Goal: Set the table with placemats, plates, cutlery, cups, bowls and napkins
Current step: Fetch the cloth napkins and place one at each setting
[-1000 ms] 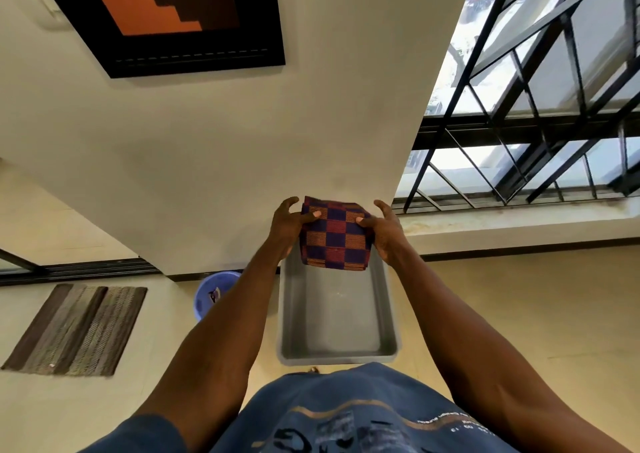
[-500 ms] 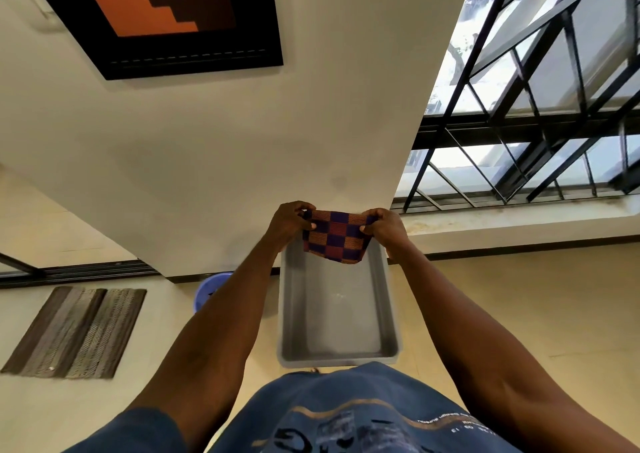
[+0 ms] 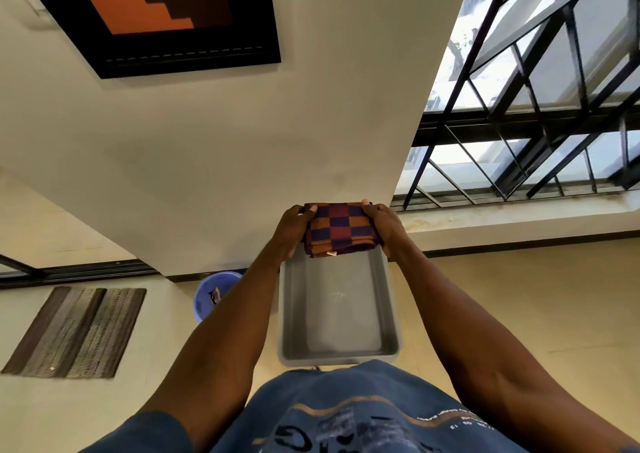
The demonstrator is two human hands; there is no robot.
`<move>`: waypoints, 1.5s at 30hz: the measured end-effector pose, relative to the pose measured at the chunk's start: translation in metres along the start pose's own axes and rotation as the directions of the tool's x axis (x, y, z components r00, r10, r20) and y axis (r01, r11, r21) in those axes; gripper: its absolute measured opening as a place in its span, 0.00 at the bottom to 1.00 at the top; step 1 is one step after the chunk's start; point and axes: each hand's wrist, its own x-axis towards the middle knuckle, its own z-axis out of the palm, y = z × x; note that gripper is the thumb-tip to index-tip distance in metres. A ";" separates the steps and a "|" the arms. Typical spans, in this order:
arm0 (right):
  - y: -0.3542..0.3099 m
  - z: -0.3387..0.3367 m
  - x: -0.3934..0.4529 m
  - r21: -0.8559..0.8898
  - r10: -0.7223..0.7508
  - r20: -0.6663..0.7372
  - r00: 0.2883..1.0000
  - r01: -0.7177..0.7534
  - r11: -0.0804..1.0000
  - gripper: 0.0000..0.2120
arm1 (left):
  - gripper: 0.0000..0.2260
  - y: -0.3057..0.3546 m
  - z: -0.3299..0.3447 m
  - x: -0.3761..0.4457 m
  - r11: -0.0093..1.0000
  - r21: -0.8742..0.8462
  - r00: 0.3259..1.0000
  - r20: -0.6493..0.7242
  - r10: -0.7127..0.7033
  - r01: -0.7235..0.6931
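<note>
Cream wall (image 3: 214, 161) straight ahead with a dark-framed orange and brown stepped picture (image 3: 156, 16) up at 11 o'clock, and a black-barred window (image 3: 540, 116) over at 2 o'clock. Floor is pale tile, with a striped brown mat (image 3: 76, 331) lying at 9 o'clock.

Dead centre, both hands are up holding a folded checked cloth (image 3: 341, 228), purple, maroon and orange squares, probably a napkin or a placemat, can't really say which when it's folded up like that. The left hand (image 3: 292, 232) grips its left edge with fingers curled round it, and the right hand (image 3: 386, 227) grips the right edge the same way. A little white tag shows at the cloth's bottom edge.

The cloth is held over the far end of a grey plastic tub (image 3: 337, 355) that sits on the floor at 6 o'clock from the hands. Just beside the tub at its 9 o'clock there's a blue bucket (image 3: 211, 296), partly hidden behind the left forearm. Blue printed t-shirt (image 3: 346, 414) fills the bottom of the view.
</note>
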 end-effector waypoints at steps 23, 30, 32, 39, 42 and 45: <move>0.085 -0.098 -0.049 0.431 0.197 -0.196 0.961 -0.096 0.897 0.21 | 0.26 -0.039 0.121 0.009 0.982 -0.149 0.937 0.343 -0.061 0.119; 0.109 -0.212 -0.094 0.532 0.166 -0.457 0.874 0.119 0.839 0.12 | 0.19 -0.038 0.222 -0.020 0.970 0.109 0.748 0.621 -0.236 0.216; 0.115 -0.253 -0.112 0.557 0.180 -0.533 0.827 0.183 0.810 0.11 | 0.18 -0.033 0.262 -0.030 0.953 0.237 0.631 0.714 -0.303 0.189; 0.140 -0.387 -0.169 0.582 0.232 -0.661 0.714 0.292 0.759 0.09 | 0.23 -0.046 0.458 -0.086 0.887 0.459 0.498 0.758 -0.421 0.051; 0.159 -0.443 -0.198 0.617 0.280 -0.670 0.688 0.307 0.725 0.11 | 0.23 -0.070 0.545 -0.118 0.896 0.443 0.526 0.760 -0.382 0.009; 0.178 -0.490 -0.226 0.609 0.346 -0.709 0.614 0.288 0.739 0.14 | 0.08 -0.079 0.612 -0.153 0.899 0.438 0.507 0.782 -0.363 -0.032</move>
